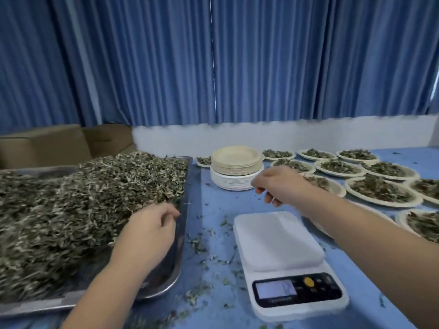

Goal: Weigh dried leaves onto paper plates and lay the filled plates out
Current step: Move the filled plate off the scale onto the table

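A big heap of dried leaves (78, 205) fills a steel tray (177, 264) on the left. My left hand (148, 230) lies at the heap's right edge, fingers curled into the leaves. A white digital scale (278, 243) stands in front of me with a bare platform. My right hand (279, 185) hovers above and behind the scale, close to a stack of empty paper plates (236, 168), fingers loosely curled and holding nothing. Several plates filled with leaves (380, 189) lie in rows at the right.
The blue tablecloth (213, 210) carries scattered leaf bits between tray and scale. Blue curtains (213, 55) and a low white wall close off the back. Cardboard boxes (59, 143) stand behind the tray at the left.
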### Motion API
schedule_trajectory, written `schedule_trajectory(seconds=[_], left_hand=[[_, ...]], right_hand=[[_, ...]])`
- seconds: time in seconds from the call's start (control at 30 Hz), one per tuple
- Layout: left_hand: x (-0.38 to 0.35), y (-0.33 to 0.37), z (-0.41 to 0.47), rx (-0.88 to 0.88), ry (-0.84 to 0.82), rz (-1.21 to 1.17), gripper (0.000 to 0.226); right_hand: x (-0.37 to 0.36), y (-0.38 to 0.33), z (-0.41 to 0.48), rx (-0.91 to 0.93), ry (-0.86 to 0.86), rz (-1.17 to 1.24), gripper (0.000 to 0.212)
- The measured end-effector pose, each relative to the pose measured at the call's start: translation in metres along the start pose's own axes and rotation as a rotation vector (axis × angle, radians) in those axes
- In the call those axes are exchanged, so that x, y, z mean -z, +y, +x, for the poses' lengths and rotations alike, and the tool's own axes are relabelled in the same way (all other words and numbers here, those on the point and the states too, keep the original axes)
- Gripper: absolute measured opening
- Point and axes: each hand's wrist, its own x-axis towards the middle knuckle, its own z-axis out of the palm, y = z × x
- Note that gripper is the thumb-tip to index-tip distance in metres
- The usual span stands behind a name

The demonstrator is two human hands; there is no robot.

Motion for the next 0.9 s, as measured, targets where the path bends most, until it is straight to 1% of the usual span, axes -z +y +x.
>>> schedule_trajectory(seconds=[0.1,0.17,0.2,0.33,0.43,0.53,0.6,0.67,0.73,0.9], left_hand=[[-0.005,-0.004,-0.004,0.005,-0.051,0.075,0.028],[-0.005,-0.005,-0.003,0.021,-0.067,0.141,0.030],[-0.004,-0.005,-0.002,0.026,-0.068,0.173,0.032],[-0.002,-0.006,-0.003,0.087,-0.057,0.227,0.035],[-0.001,-0.008,-0.002,0.096,-0.041,0.222,0.034],[-0.002,-0.007,-0.002,0.098,-0.061,0.210,0.033],[-0.002,-0.005,-0.002,0.096,-0.082,0.205,0.034],[-0.001,-0.005,-0.003,0.091,-0.087,0.198,0.033],[-0.001,-0.005,-0.004,0.085,-0.078,0.198,0.032],[-0.001,-0.006,-0.003,0.057,-0.071,0.184,0.030]], right_hand=[[-0.014,-0.013,0.039,0.120,0.024,-0.369,0.014],[-0.016,-0.019,0.065,0.191,0.042,-0.575,0.027],[-0.017,-0.021,0.076,0.214,0.046,-0.624,0.034],[-0.022,-0.023,0.108,0.180,0.042,-0.631,0.041],[-0.031,-0.024,0.119,0.087,-0.078,-0.676,0.043],[-0.038,-0.027,0.125,0.071,-0.127,-0.768,0.030],[-0.040,-0.029,0.131,0.087,-0.100,-0.838,0.026],[-0.042,-0.030,0.135,0.107,-0.056,-0.894,0.030],[-0.041,-0.028,0.140,0.127,-0.003,-0.878,0.034],[-0.036,-0.031,0.148,0.110,0.058,-0.811,0.026]])
